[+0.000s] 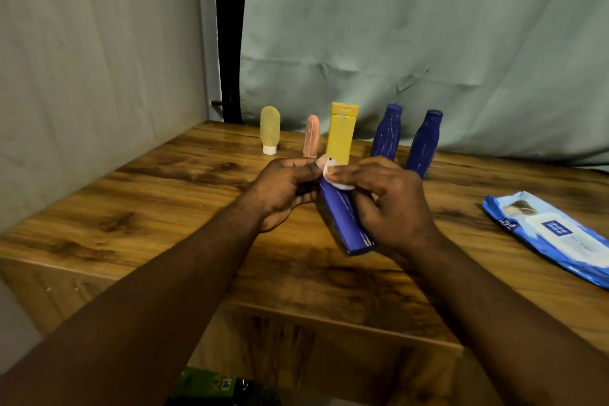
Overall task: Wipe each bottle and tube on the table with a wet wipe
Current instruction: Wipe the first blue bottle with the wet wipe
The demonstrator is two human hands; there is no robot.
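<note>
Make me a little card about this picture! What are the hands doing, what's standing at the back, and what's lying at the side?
left hand: grips the tilted blue bottle at its far end
right hand: presses the wet wipe onto that bottle
standing at back: pale yellow tube, pink tube, yellow tube, two upright blue bottles
lying at right: wipes pack
surface: wooden table

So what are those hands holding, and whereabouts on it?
The left hand grips a blue bottle near its top end. The right hand holds a white wet wipe against that same upper part.
</note>
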